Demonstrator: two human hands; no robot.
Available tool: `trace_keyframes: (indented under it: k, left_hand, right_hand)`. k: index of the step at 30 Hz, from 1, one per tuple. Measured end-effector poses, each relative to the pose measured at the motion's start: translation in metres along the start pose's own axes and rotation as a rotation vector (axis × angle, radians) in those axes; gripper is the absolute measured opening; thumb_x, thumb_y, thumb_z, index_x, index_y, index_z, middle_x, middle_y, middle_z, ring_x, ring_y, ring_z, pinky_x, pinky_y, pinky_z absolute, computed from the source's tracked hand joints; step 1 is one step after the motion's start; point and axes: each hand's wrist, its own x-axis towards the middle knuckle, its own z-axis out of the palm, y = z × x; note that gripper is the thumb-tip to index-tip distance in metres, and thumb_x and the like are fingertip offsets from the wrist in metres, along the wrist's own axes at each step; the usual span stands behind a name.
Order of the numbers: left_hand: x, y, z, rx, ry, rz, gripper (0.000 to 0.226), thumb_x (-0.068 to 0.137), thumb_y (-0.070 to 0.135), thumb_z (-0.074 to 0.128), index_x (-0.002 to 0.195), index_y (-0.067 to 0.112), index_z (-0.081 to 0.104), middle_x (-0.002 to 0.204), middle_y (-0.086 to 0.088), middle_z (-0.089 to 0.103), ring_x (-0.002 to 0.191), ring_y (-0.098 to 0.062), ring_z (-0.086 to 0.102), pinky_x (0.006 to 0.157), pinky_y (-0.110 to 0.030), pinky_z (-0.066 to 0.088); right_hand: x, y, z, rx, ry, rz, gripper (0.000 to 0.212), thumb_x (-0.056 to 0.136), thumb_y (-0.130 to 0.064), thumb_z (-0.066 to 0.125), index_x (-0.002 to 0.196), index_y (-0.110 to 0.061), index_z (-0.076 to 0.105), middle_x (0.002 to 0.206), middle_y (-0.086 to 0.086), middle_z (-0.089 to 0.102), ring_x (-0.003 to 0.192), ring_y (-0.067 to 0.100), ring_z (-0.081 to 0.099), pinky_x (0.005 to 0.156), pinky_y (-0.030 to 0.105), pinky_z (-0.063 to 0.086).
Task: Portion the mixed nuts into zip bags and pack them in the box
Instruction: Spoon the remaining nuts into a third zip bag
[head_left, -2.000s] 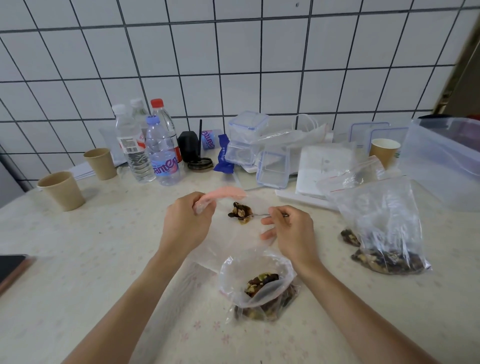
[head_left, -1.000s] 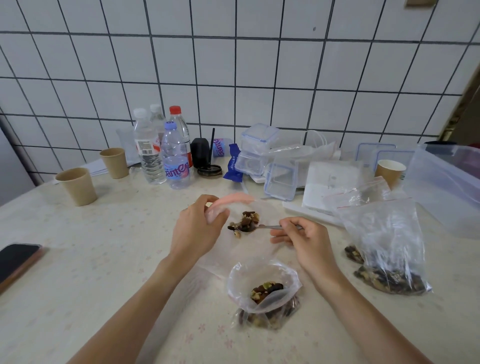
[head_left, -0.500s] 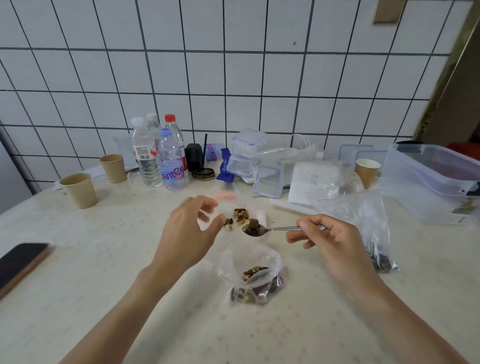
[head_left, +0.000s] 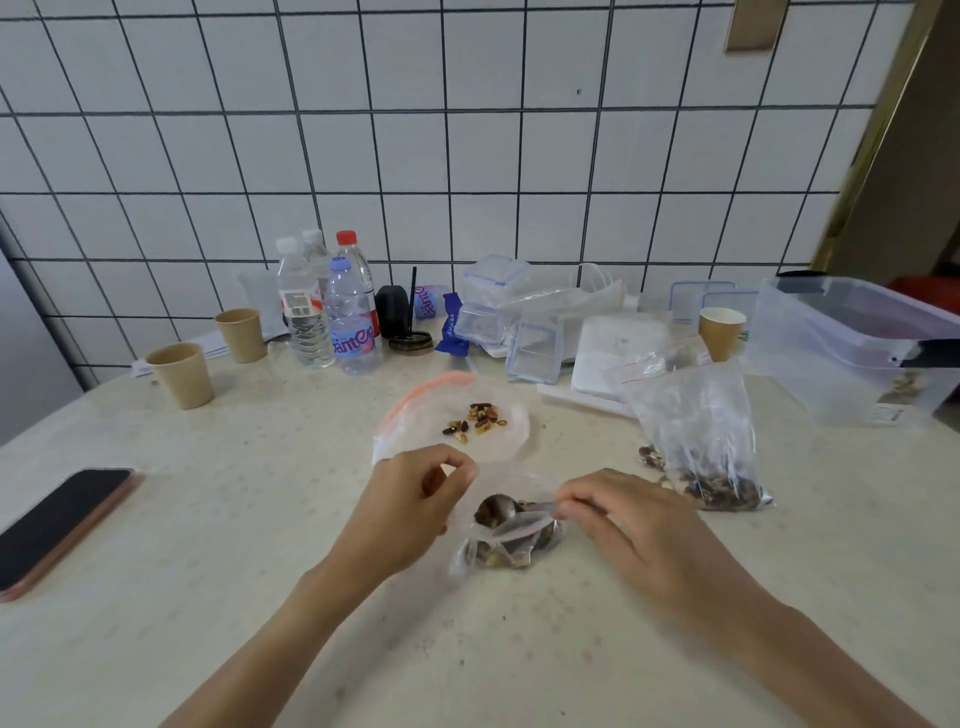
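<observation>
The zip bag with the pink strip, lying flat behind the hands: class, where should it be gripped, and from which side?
Grip the zip bag at its pink strip, coming from the left. The mouth lies there, while the loose nuts sit toward the middle, so lifting that edge should slide them away from the opening.

Both forearms reaching in from the lower edge, bare, converging toward the middle. Left hand (head_left: 410, 499) raised slightly, fingers curled, thumb and forefinger pinched together on thin plastic film. Right hand (head_left: 631, 527) palm down, knuckles up, fingers curled and pinching a thin metal handle at the fingertips, wrist angled inward toward the left hand.
</observation>
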Motion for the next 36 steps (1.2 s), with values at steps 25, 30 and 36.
trace_keyframes:
  k: [25, 30, 36]
  left_hand:
    - [0.036, -0.055, -0.024, 0.110, 0.440, -0.306, 0.057, 0.085, 0.051, 0.078, 0.129, 0.022, 0.056, 0.134, -0.001, 0.052, 0.115, -0.018, 0.059, 0.095, -0.039, 0.051]
    - [0.063, -0.062, -0.021, -0.066, 0.251, -0.521, 0.094, 0.077, 0.065, 0.078, 0.148, 0.016, 0.043, 0.147, -0.009, 0.052, 0.121, -0.025, 0.057, 0.103, -0.047, 0.051]
    - [0.079, -0.059, -0.010, -0.004, 0.181, -0.447, 0.060, 0.081, 0.056, 0.079, 0.126, 0.018, 0.066, 0.110, 0.000, 0.070, 0.093, -0.017, 0.065, 0.071, -0.030, 0.050]
  right_hand:
    - [0.057, 0.049, 0.027, 0.783, 0.273, 0.605, 0.010, 0.101, -0.017, 0.065, 0.103, -0.011, 0.073, 0.094, 0.008, 0.081, 0.093, 0.023, 0.078, 0.069, 0.036, 0.057]
    - [0.081, 0.059, 0.055, 0.750, 0.232, 0.642, 0.010, 0.102, -0.015, 0.063, 0.107, -0.011, 0.071, 0.093, 0.002, 0.081, 0.092, 0.017, 0.078, 0.070, 0.033, 0.057]
    - [0.103, 0.068, 0.086, 0.628, 0.149, 0.673, 0.012, 0.103, -0.017, 0.062, 0.097, -0.018, 0.072, 0.087, -0.004, 0.081, 0.086, 0.009, 0.077, 0.078, 0.032, 0.063]
